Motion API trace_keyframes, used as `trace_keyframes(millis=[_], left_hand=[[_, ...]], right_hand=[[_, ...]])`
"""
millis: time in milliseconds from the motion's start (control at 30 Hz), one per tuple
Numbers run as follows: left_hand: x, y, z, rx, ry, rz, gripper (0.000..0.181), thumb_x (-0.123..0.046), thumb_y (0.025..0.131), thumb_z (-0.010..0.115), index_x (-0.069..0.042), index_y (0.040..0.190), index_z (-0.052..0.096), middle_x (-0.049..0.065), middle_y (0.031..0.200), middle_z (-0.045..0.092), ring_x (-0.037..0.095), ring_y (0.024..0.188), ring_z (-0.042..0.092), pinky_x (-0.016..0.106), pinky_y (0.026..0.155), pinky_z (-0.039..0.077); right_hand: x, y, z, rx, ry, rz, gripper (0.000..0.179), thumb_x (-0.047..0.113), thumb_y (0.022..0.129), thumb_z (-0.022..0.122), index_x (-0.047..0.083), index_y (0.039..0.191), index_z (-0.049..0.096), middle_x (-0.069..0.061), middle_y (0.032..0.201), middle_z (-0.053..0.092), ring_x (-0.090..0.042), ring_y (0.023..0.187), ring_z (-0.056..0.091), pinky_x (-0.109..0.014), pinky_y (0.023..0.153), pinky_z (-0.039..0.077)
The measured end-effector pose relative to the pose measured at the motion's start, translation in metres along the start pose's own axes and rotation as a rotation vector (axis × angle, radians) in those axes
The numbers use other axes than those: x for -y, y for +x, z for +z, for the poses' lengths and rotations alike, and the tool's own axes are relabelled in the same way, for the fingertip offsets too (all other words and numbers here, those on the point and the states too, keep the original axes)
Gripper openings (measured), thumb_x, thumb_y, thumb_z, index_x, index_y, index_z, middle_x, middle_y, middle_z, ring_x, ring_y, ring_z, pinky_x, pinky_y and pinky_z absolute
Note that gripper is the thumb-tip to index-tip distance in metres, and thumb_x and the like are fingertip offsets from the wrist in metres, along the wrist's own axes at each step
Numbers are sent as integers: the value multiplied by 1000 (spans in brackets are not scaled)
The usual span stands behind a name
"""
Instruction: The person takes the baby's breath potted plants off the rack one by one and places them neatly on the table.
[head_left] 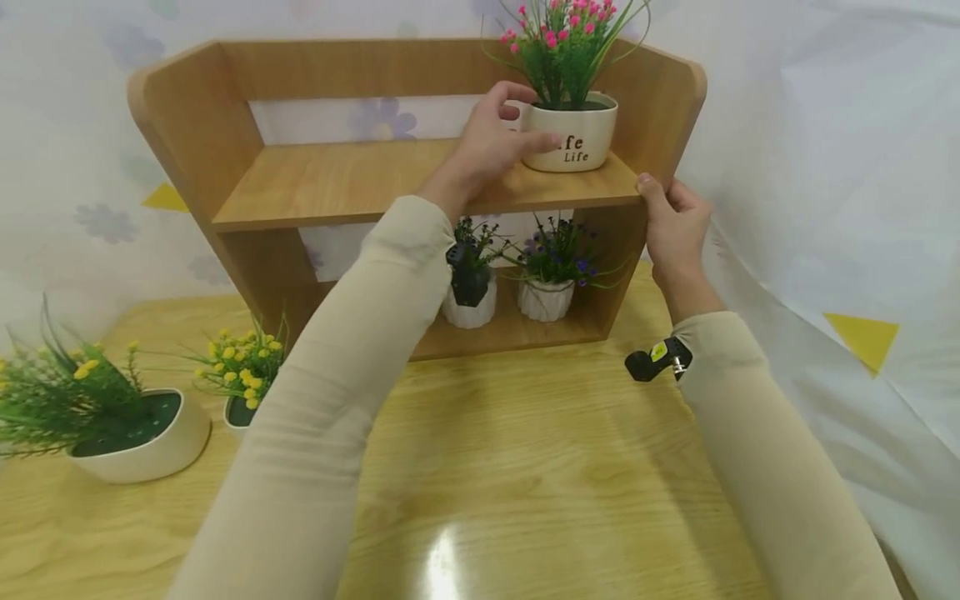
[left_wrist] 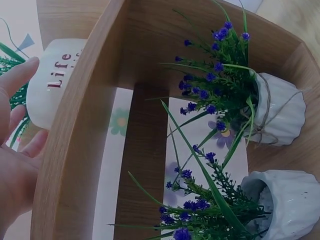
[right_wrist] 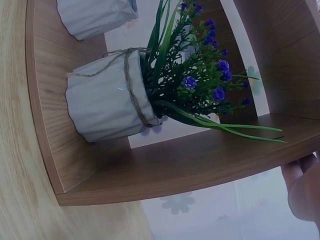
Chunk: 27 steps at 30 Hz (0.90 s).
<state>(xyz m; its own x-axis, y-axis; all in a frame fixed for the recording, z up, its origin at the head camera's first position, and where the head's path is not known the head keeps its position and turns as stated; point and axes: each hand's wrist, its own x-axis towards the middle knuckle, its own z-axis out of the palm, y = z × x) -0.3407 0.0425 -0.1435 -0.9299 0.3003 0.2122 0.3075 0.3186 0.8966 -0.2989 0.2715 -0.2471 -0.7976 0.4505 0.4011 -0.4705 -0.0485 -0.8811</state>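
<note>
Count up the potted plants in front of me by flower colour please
Pink-flowered plant: 1, on the upper board
Purple-flowered plants: 2, on the lower board
Yellow-flowered plants: 2, on the table
Total: 5 potted plants

A white, Life-lettered pot (head_left: pixel 590 133) of pink flowers (head_left: pixel 567 29) stands upright on the wooden shelf's (head_left: pixel 337 179) upper right.

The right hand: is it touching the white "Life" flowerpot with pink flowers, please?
Apart. In the head view, a strip of the wooden shelf shows between the right hand and the white "Life" flowerpot.
</note>
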Motion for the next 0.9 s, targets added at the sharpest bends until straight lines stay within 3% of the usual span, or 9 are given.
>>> trace_keyframes(millis=[467, 900], left_hand=[[1, 11, 4, 13, 32, 12, 69, -29, 73, 80, -21, 132, 44, -6, 143, 33, 10, 131, 27, 18, 103, 26], [7, 13, 4, -65, 37, 48, 57, -23, 76, 79, -18, 124, 49, -6, 141, 38, 6, 129, 28, 19, 105, 22]], right_hand=[[6, -4, 1, -16, -22, 8, 22, 23, 79, 75, 5, 90, 73, -2, 78, 67, -17, 73, 60, -25, 68, 47], [3, -6, 5, -10, -16, 8, 22, 22, 78, 74, 3, 90, 73, -2, 80, 68, -17, 73, 60, -26, 67, 48]])
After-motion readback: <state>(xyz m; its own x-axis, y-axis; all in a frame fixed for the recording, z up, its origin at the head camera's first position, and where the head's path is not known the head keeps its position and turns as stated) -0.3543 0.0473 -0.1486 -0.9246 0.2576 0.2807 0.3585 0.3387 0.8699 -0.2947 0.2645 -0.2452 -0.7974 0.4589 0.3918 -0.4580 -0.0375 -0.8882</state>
